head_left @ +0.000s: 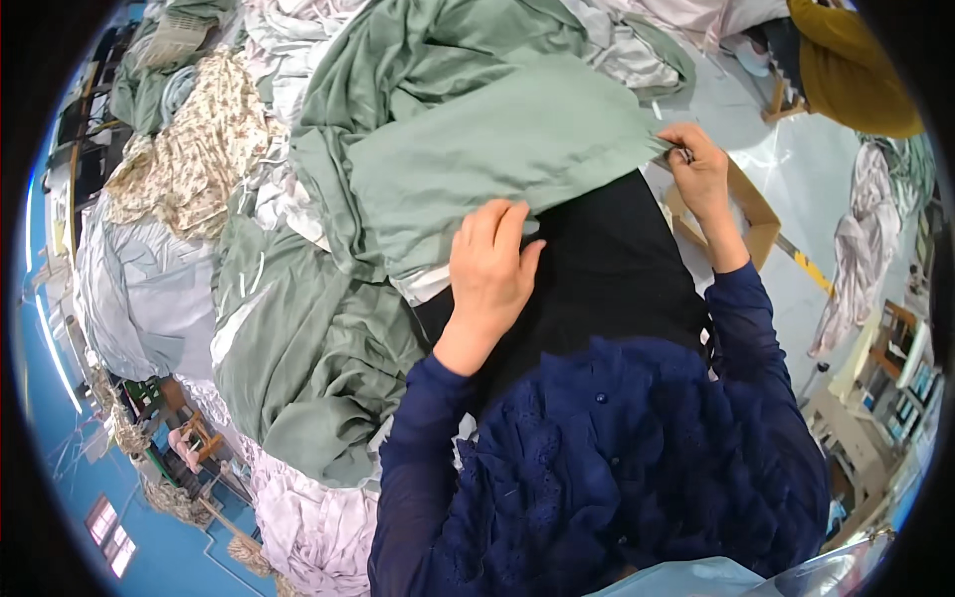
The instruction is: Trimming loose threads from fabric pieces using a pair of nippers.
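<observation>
A pale green cloth (pixel 517 129) lies partly flattened over my lap and spreads away to the left in loose folds. My right hand (pixel 702 171) pinches its right corner between thumb and fingers. At the near edge, my left hand (pixel 489 279) has its fingers curled over the cloth, thumb on the near side; the fingertips are partly hidden. Between my hands the cloth's edge runs slantwise above the black fabric (pixel 607 269) covering my lap. A small white piece (pixel 426 287) shows under the cloth beside my left wrist.
More crumpled green cloth (pixel 318 348) is heaped at my left, with floral fabric (pixel 194 149) and pale grey fabric (pixel 149 298) beyond. Pinkish-white cloth (pixel 313 522) hangs lower left. An open cardboard box (pixel 751 214) stands on the floor at right. A person in mustard clothing (pixel 860 70) is at the far right.
</observation>
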### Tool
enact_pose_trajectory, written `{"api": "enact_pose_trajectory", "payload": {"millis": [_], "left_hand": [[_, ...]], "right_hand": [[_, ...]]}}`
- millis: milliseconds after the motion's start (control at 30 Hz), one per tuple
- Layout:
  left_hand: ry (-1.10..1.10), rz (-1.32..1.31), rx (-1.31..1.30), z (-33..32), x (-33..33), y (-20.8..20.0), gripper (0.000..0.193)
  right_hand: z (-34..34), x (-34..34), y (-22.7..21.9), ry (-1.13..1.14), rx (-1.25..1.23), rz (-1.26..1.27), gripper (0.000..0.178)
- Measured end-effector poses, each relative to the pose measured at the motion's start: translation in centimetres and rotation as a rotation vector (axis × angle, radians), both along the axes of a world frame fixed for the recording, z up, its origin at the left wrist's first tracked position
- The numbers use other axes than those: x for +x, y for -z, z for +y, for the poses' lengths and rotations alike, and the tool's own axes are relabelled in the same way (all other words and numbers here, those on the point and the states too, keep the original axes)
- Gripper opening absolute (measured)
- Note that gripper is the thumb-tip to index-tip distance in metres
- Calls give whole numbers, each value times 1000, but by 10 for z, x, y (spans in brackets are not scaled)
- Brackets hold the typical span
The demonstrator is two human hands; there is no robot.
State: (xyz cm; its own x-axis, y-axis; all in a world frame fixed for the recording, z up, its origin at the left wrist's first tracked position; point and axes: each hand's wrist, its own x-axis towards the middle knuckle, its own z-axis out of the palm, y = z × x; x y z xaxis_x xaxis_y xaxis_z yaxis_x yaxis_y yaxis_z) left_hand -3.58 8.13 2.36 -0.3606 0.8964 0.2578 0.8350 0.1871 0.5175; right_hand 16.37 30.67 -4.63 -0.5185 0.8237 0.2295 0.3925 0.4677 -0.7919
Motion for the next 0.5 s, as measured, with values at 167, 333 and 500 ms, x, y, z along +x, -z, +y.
{"api": "enact_pose_trajectory", "payload": {"millis": [167,333,500], "left_hand": [[27,-199,80,26,9,13,45],[-151,-451,-37,55,8,32,31],[-223,-761,-115,60,15,47,16]], "right_hand": [[-21,-2,-25,-128,-51,-104,22],[-36,-16,-24,-62,-37,-70,21],[-38,-8,-12,-96,29,-124,21]]}}
